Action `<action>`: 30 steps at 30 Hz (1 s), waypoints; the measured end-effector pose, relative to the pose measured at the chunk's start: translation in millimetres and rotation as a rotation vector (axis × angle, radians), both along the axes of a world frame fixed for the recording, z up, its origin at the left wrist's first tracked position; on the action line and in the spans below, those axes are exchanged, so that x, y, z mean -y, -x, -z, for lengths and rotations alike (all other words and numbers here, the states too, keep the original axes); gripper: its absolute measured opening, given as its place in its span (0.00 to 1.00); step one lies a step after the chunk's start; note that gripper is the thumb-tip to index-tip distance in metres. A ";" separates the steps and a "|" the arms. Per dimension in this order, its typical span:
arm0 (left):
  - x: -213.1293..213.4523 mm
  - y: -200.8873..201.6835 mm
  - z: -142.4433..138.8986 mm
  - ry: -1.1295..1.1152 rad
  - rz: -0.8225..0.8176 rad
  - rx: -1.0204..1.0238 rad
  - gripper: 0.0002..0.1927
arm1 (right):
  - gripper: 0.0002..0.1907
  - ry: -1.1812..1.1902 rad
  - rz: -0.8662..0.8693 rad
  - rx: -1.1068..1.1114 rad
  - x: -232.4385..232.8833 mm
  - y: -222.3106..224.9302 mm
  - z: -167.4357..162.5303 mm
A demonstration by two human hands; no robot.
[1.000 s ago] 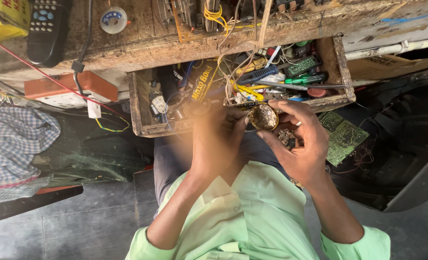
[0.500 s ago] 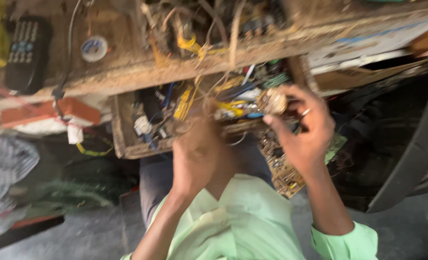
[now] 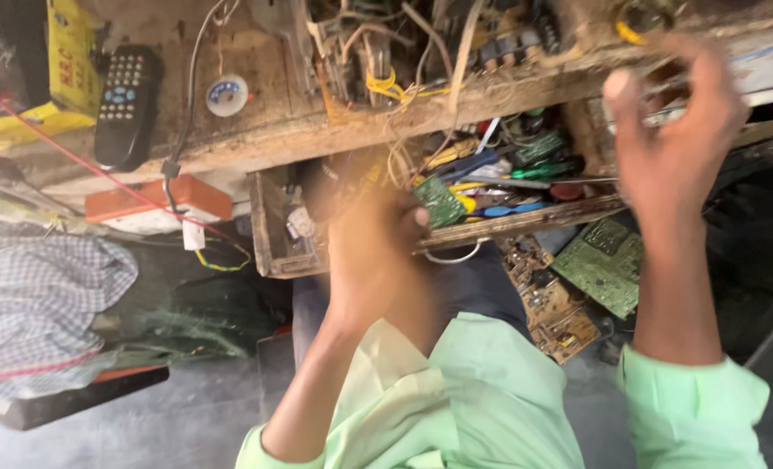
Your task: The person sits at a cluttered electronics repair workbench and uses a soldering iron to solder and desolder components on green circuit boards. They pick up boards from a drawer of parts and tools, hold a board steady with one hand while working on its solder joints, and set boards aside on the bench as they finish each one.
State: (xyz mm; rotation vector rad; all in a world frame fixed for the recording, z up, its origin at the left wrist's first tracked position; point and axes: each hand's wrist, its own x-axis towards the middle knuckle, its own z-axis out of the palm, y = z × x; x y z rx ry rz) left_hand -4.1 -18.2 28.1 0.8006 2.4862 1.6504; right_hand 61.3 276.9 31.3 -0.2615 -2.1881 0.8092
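A small green circuit board [image 3: 439,201] is being pinched in the blurred left hand [image 3: 376,252] at the front edge of the open wooden drawer [image 3: 269,227]. The right hand [image 3: 673,143] is being held raised against the surface [image 3: 256,130], fingers loosely curled; its grip contents cannot be told.

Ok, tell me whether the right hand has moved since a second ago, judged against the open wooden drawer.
Yes. The right hand has risen from the front of the open wooden drawer to the workbench edge above its right end.
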 end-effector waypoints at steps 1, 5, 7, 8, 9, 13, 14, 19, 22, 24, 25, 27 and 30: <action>1.4 0.5 -3.3 -0.012 0.000 0.025 0.08 | 0.16 0.199 -0.049 0.078 21.4 -9.9 2.5; 4.9 -2.0 -11.1 -0.036 0.007 0.050 0.09 | 0.14 0.338 -0.395 0.190 90.0 -34.2 28.4; 6.7 -4.3 -11.6 -0.039 0.007 -0.003 0.10 | 0.17 0.547 -0.489 0.139 107.9 -36.9 42.7; 8.0 -4.9 -11.1 -0.044 0.009 -0.050 0.10 | 0.19 0.650 -0.541 0.109 113.5 -36.6 48.5; 9.6 -3.9 -10.2 -0.052 0.009 -0.103 0.11 | 0.18 0.756 -0.536 0.100 117.2 -36.4 53.1; 21.3 -2.8 -2.8 0.031 0.009 -0.187 0.09 | 0.14 0.948 -0.517 0.079 119.3 -33.7 60.7; 24.8 -2.0 -0.3 0.081 0.023 -0.208 0.08 | 0.13 0.938 -0.509 0.077 118.0 -33.5 61.3; 37.9 2.8 12.7 0.109 0.112 0.048 0.07 | 0.09 0.810 -0.447 0.117 108.4 -34.3 63.9; 43.7 8.2 18.1 -0.019 0.249 -0.058 0.11 | 0.08 0.803 -0.345 0.216 104.7 -32.8 63.2; 44.8 14.0 21.2 -0.072 0.375 -0.168 0.13 | 0.09 0.795 -0.300 0.265 104.3 -32.0 61.0; 45.3 13.1 22.7 -0.044 0.354 -0.217 0.14 | 0.09 0.783 -0.302 0.260 104.5 -31.0 59.7; 43.7 11.2 26.1 0.009 0.319 -0.322 0.17 | 0.09 0.758 -0.327 0.224 105.2 -28.9 57.0; 36.6 5.8 31.8 0.109 0.217 -0.347 0.23 | 0.08 0.718 -0.378 0.174 105.9 -26.5 54.7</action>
